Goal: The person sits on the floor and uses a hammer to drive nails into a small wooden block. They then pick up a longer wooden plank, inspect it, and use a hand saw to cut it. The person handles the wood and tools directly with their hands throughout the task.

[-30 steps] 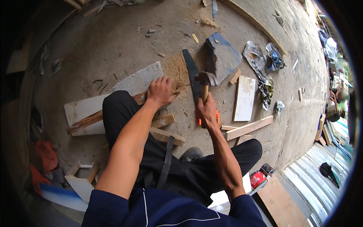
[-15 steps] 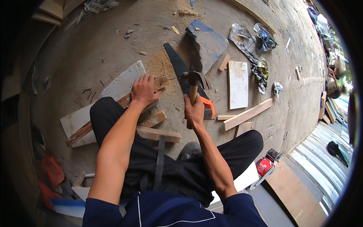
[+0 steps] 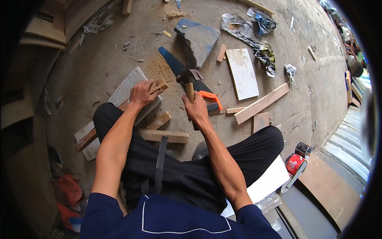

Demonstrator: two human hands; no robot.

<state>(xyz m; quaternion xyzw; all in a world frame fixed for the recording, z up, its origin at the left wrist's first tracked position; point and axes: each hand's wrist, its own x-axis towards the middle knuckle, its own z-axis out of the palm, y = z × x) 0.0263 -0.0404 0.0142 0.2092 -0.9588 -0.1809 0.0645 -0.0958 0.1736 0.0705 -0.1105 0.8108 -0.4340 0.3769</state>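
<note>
My left hand (image 3: 141,94) is closed over a rough brown strip of wood (image 3: 160,85), close to its far end. The strip slants across a pale block (image 3: 126,87) and runs back past my left knee. Wrapped round a wooden handle, my right hand (image 3: 195,109) holds a claw hammer (image 3: 190,75) with its head up, to the right of the strip's end and apart from it. Beneath the hammer a handsaw (image 3: 171,59) with a dark blade and an orange-edged handle (image 3: 215,97) lies on the ground.
Beyond the saw rests a large grey-blue stone block (image 3: 199,40). A white board (image 3: 242,73), a light plank (image 3: 262,103) and crumpled plastic (image 3: 242,30) lie to the right. Wood offcuts (image 3: 165,136) are before my legs. A red roll (image 3: 295,163) is by my right knee.
The whole view has shifted and turned slightly, so ground objects appear further left. My left hand still grips the strip, and my right hand still holds the hammer upright.
</note>
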